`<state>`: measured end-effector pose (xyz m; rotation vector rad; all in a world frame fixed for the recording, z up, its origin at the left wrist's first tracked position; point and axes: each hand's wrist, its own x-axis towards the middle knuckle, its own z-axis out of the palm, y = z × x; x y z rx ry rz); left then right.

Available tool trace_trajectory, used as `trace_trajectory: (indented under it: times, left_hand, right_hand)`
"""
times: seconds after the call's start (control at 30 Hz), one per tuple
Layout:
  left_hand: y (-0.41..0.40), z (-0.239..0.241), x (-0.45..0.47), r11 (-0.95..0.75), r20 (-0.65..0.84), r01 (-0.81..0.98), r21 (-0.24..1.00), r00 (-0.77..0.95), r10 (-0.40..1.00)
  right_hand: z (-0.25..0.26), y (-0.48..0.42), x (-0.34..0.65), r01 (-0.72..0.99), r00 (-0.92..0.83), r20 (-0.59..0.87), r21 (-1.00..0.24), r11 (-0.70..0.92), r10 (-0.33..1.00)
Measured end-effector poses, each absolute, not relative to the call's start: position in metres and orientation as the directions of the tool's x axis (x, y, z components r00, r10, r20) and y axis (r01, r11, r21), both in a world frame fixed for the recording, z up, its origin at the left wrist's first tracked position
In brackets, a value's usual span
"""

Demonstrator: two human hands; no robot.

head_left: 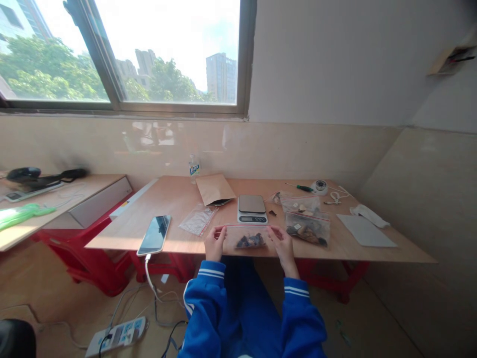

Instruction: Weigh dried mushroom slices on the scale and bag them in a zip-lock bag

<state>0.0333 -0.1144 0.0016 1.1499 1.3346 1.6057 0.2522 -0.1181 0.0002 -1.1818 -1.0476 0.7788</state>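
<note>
Scale (252, 209) just behind held bag (249, 237)

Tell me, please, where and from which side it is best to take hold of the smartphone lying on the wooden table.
Probably grip the smartphone by its two long edges near the middle, coming from above. It lies flat, screen up, with bare table either side. A cable plugs into its near end overhanging the table edge, so avoid that end.
</note>
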Motion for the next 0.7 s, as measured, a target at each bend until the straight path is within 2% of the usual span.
trace_trajectory:
  times: [0.43, 0.7]
  left_hand:
    - [-0.1151, -0.0014, 0.0339, -0.176, 0.166, 0.000, 0.984, -0.326, 0.931]
    - [-0.1160, -0.0050, 0.0327, -0.136, 0.191, 0.178, 0.975, -0.337, 0.922]
  right_hand:
    - [-0.0055, -0.1158, 0.2544, 0.029, 0.337, 0.214, -0.976, 0.217, 0.917]
    - [-0.0088, -0.1148, 0.2484, 0.213, 0.443, 0.332, -0.941, 0.261, 0.833]
